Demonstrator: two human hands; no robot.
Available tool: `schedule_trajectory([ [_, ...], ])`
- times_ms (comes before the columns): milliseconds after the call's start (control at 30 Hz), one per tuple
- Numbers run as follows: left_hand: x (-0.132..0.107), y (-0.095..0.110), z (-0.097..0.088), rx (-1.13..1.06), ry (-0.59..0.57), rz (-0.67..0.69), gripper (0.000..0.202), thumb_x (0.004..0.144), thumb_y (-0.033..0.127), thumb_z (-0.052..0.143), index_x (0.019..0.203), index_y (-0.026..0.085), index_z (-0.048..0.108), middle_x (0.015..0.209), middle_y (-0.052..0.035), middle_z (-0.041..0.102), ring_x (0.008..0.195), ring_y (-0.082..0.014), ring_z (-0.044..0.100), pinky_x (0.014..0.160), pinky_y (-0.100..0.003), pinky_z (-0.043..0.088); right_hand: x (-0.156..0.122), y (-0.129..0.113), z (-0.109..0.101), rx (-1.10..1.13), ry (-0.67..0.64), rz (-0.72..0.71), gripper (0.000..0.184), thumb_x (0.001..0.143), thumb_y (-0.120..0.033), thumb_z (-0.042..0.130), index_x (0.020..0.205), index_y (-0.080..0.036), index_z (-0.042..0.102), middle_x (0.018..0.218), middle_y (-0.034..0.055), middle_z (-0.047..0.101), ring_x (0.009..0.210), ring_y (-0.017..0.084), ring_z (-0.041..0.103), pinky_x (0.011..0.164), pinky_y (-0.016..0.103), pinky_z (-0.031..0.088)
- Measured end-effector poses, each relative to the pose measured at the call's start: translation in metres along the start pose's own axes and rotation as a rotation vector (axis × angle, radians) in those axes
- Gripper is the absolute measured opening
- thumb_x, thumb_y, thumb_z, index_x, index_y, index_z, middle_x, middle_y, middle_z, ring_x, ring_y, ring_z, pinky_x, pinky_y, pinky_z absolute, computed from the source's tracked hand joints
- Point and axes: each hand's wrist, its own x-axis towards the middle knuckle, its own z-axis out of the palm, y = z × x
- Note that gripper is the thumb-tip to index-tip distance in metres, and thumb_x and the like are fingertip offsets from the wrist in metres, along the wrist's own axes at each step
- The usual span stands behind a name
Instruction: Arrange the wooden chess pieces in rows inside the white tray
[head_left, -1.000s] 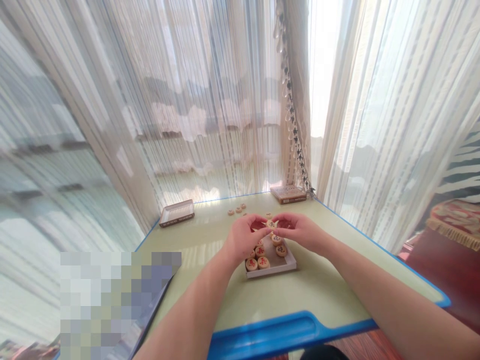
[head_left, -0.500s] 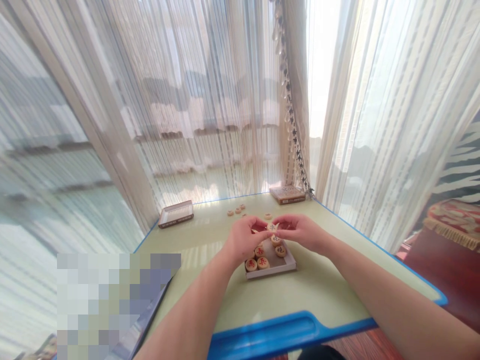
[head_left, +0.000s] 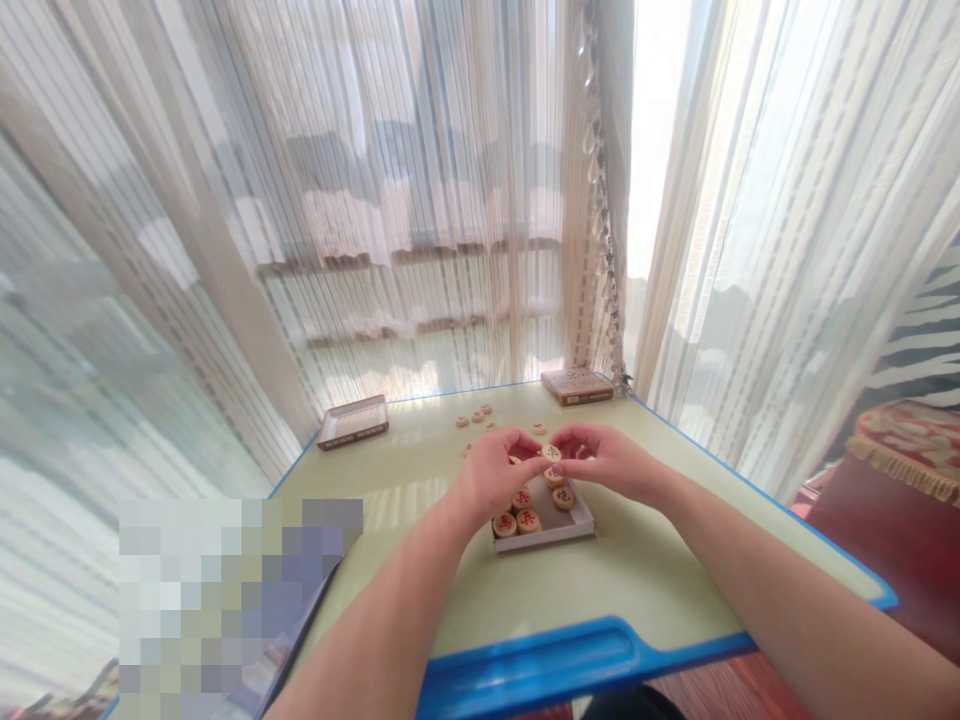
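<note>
My left hand (head_left: 491,476) and my right hand (head_left: 611,462) meet over a small white tray (head_left: 551,537) on the pale green table (head_left: 637,580). Together their fingertips pinch one round wooden chess piece (head_left: 551,453) just above the tray. Both hands are closed around it. In the tray lie several more wooden discs (head_left: 527,521) with red or dark characters; some are hidden under my left hand.
A few loose discs (head_left: 475,415) lie farther back on the table. A shallow brown-rimmed box lid (head_left: 353,421) sits at the back left, a flat brown box (head_left: 577,385) at the back right. The table has a blue rim (head_left: 540,665). Sheer curtains (head_left: 420,200) hang behind.
My view has shifted slightly. Both hands stay over the tray, still pinching the same disc between them, which now sits a little lower.
</note>
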Motion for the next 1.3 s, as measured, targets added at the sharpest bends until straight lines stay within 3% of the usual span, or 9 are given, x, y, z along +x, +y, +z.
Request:
schedule_trajectory([
  [233,-0.003,0.003,-0.001,0.119,-0.050,0.066,0.021,0.071,0.034,0.056,0.081,0.019,0.067,0.080,-0.0008,0.069,0.075,-0.0144,0.061,0.070,-0.024,0.046,-0.007,0.001,-0.010,-0.275,-0.176,0.029,0.027,0.065,-0.037,0.064,0.085,-0.019,0.062,0.061,-0.0036,0.048,0.055,0.010,0.042,0.048,0.022,0.031],
  [367,-0.004,0.006,-0.002,0.147,-0.071,0.059,0.020,0.068,0.024,0.052,0.078,0.021,0.069,0.077,0.0022,0.069,0.074,-0.0130,0.060,0.069,-0.022,0.045,-0.010,0.000,-0.010,-0.370,-0.252,0.060,0.022,0.065,-0.035,0.063,0.082,-0.020,0.061,0.058,-0.0055,0.042,0.053,0.008,0.038,0.047,0.021,0.026],
  [533,-0.005,0.009,-0.001,0.220,-0.143,0.054,0.026,0.063,0.018,0.048,0.074,0.021,0.071,0.076,0.0021,0.068,0.072,-0.0135,0.058,0.067,-0.023,0.044,-0.011,-0.001,-0.008,-0.392,-0.270,0.047,0.020,0.067,-0.031,0.060,0.084,-0.022,0.057,0.056,-0.0070,0.035,0.052,0.007,0.034,0.047,0.021,0.024],
  [733,-0.004,0.005,-0.002,0.329,-0.090,0.128,0.030,0.066,0.017,0.045,0.078,0.022,0.071,0.080,0.0011,0.068,0.079,-0.0154,0.057,0.075,-0.025,0.044,-0.012,-0.003,-0.010,-0.396,-0.251,0.051,0.021,0.067,-0.031,0.061,0.085,-0.021,0.057,0.056,-0.0073,0.032,0.051,0.007,0.031,0.048,0.022,0.022],
  [867,-0.004,-0.002,-0.001,0.485,-0.050,0.217,0.030,0.065,0.015,0.046,0.078,0.025,0.072,0.080,0.0022,0.068,0.083,-0.0181,0.053,0.080,-0.029,0.042,-0.013,-0.003,-0.011,-0.407,-0.245,0.062,0.022,0.065,-0.032,0.062,0.083,-0.020,0.058,0.056,-0.0071,0.033,0.051,0.008,0.030,0.048,0.022,0.022],
  [1100,-0.003,-0.004,0.003,0.587,-0.157,0.304,0.032,0.070,0.014,0.043,0.079,0.025,0.072,0.082,0.0040,0.069,0.077,-0.0162,0.052,0.078,-0.027,0.042,-0.015,-0.008,-0.010,-0.486,-0.243,0.076,0.021,0.066,-0.035,0.061,0.084,-0.023,0.062,0.057,-0.0057,0.037,0.051,0.008,0.031,0.048,0.022,0.022],
  [1300,-0.003,-0.004,0.004,0.625,-0.150,0.333,0.031,0.072,0.013,0.043,0.078,0.024,0.071,0.081,0.0034,0.069,0.076,-0.0157,0.052,0.079,-0.027,0.041,-0.016,-0.014,-0.010,-0.568,-0.212,0.061,0.021,0.065,-0.034,0.061,0.083,-0.023,0.062,0.057,-0.0050,0.040,0.052,0.009,0.033,0.048,0.022,0.023],
])
